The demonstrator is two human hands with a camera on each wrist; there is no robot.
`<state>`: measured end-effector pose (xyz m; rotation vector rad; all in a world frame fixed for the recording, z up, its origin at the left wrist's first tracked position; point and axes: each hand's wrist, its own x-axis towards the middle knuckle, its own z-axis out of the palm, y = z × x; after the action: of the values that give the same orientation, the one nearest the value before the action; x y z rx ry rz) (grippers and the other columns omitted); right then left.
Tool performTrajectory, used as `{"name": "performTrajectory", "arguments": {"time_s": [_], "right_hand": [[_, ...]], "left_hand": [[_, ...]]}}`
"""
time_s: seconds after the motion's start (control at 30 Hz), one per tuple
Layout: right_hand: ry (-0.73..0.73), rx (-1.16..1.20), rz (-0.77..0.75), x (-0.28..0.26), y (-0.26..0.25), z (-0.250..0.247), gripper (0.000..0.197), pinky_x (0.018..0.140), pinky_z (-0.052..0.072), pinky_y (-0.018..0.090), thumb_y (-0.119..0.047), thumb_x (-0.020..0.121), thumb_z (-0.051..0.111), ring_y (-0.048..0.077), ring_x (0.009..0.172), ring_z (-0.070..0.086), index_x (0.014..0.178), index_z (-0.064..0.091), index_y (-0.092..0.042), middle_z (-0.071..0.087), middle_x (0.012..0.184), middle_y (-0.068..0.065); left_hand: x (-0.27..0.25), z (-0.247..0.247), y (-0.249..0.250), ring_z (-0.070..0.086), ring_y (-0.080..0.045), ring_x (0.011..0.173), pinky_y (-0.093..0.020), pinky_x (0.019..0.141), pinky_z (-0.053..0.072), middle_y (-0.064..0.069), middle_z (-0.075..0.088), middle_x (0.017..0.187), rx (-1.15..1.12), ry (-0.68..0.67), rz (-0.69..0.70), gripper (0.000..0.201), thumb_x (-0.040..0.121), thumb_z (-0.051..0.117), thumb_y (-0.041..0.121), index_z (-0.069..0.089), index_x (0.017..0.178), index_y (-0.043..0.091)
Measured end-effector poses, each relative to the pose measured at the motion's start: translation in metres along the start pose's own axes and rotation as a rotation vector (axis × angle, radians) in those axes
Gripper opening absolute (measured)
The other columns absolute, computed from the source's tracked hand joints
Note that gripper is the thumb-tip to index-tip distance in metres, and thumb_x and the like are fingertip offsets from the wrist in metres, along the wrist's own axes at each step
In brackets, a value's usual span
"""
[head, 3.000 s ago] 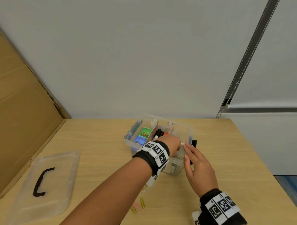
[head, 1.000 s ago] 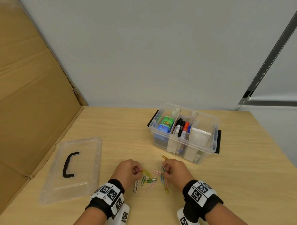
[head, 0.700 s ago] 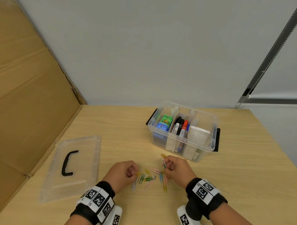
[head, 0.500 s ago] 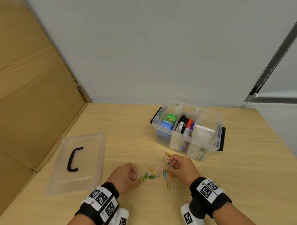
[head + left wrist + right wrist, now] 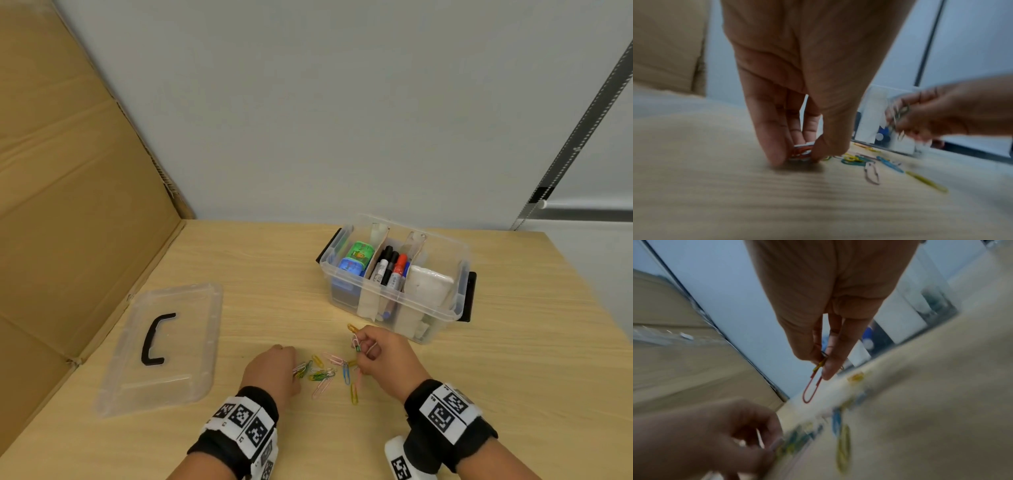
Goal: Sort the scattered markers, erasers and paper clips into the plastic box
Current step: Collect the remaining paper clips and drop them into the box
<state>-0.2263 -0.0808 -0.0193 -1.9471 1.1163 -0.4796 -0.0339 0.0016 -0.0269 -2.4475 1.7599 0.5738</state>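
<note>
Paper clips (image 5: 327, 375) in mixed colours lie scattered on the wooden table (image 5: 513, 359) right in front of me, between my two hands. My left hand (image 5: 270, 371) is down at the left edge of the scatter, thumb and fingers (image 5: 774, 146) pinching a small stack of clips (image 5: 801, 151) against the tabletop. My right hand (image 5: 385, 356) is lifted just above the right edge of the scatter, thumb and forefinger closed on a few clips; a red clip (image 5: 812, 388) hangs down from that pinch, with a yellow one and a dark one tucked higher between the fingertips. A blue clip (image 5: 346, 372), a yellow clip (image 5: 354, 394) and a pink clip (image 5: 321, 388) lie loose nearest me.

Beyond my right hand stands the plastic box (image 5: 397, 305), open, with black latches at its two ends. Its left compartment holds a green eraser (image 5: 360, 251) and a blue eraser (image 5: 351, 267); the middle one holds the markers (image 5: 390, 269), black, red and blue caps pointing away from me; the right one holds a white block (image 5: 428, 286).

Well off to my left lies the clear lid (image 5: 164, 346), flat, its black handle (image 5: 154, 339) facing up, beside a cardboard sheet (image 5: 68, 205) leaning at the table's left edge.
</note>
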Motion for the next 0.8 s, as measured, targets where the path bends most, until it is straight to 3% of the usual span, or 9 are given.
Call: {"name": "performTrajectory", "arguments": {"time_s": [0.13,0.27,0.37,0.47,0.53,0.63,0.73,0.8], "right_hand": [[0.082,0.047,-0.122,-0.01,-0.03,-0.037,0.02,0.069,0.056,0.03,-0.006,0.081,0.065,0.013,0.066,0.064,0.085,0.065,-0.026,0.062,0.077,-0.004],[0.255,0.072,-0.15,-0.014,-0.049,-0.092,0.024,0.069,0.056,0.025,-0.007,0.083,0.065,0.013,0.073,0.066,0.089,0.065,-0.03,0.065,0.084,-0.004],[0.429,-0.04,-0.162,-0.006,-0.045,-0.127,0.024,0.064,0.051,0.02,-0.004,0.082,0.065,0.012,0.069,0.065,0.091,0.065,-0.026,0.064,0.082,-0.006],[0.497,-0.263,-0.158,0.009,-0.028,-0.14,0.021,0.062,0.044,0.016,-0.001,0.08,0.064,0.012,0.068,0.059,0.092,0.065,-0.018,0.06,0.081,-0.003],[0.428,-0.425,-0.136,0.021,-0.017,-0.138,0.019,0.059,0.038,0.016,-0.003,0.082,0.06,0.013,0.067,0.055,0.093,0.064,-0.018,0.057,0.081,-0.003],[0.2,-0.62,-0.005,0.037,-0.013,-0.129,0.021,0.059,0.035,0.016,-0.006,0.088,0.051,0.016,0.073,0.054,0.099,0.066,-0.015,0.058,0.083,-0.002],[0.041,-0.701,0.093,0.045,-0.02,-0.128,0.03,0.081,0.048,0.024,-0.004,0.093,0.047,0.019,0.095,0.062,0.113,0.066,-0.016,0.067,0.106,0.004],[0.044,-0.654,0.092,0.044,-0.023,-0.13,0.035,0.091,0.049,0.027,-0.003,0.095,0.044,0.019,0.104,0.062,0.12,0.064,-0.017,0.066,0.116,0.003]], "left_hand": [[0.004,-0.001,0.002,0.059,-0.023,0.098,-0.028,0.076,0.045,-0.004,0.056,0.109,0.063,0.048,0.026,0.024,0.088,0.052,0.022,0.055,0.11,0.014],[0.007,-0.003,-0.007,0.06,-0.017,0.089,-0.026,0.075,0.049,0.003,0.06,0.095,-0.09,0.062,0.014,0.017,0.083,0.057,0.026,0.058,0.099,0.021],[0.009,-0.002,-0.013,0.062,-0.013,0.081,-0.024,0.073,0.052,0.006,0.066,0.086,-0.209,0.06,-0.002,0.005,0.079,0.061,0.025,0.059,0.084,0.024],[0.01,-0.003,-0.017,0.057,-0.006,0.068,-0.015,0.061,0.044,0.008,0.063,0.075,-0.32,0.064,0.002,0.016,0.076,0.066,0.023,0.053,0.069,0.028],[0.011,-0.004,-0.019,0.054,-0.003,0.064,-0.013,0.059,0.042,0.009,0.061,0.07,-0.417,0.067,0.011,0.017,0.075,0.068,0.022,0.055,0.068,0.028],[0.01,-0.01,-0.02,0.056,-0.007,0.063,-0.019,0.061,0.05,0.005,0.064,0.072,-0.611,0.085,0.034,0.007,0.076,0.07,0.017,0.064,0.073,0.018],[0.007,-0.027,-0.015,0.057,-0.011,0.062,-0.026,0.056,0.056,-0.002,0.063,0.073,-0.77,0.105,0.088,0.002,0.078,0.069,0.008,0.067,0.079,0.009],[0.004,-0.041,-0.006,0.055,-0.009,0.059,-0.027,0.055,0.057,-0.002,0.061,0.072,-0.842,0.119,0.13,0.004,0.079,0.066,0.004,0.066,0.079,0.008]]}}
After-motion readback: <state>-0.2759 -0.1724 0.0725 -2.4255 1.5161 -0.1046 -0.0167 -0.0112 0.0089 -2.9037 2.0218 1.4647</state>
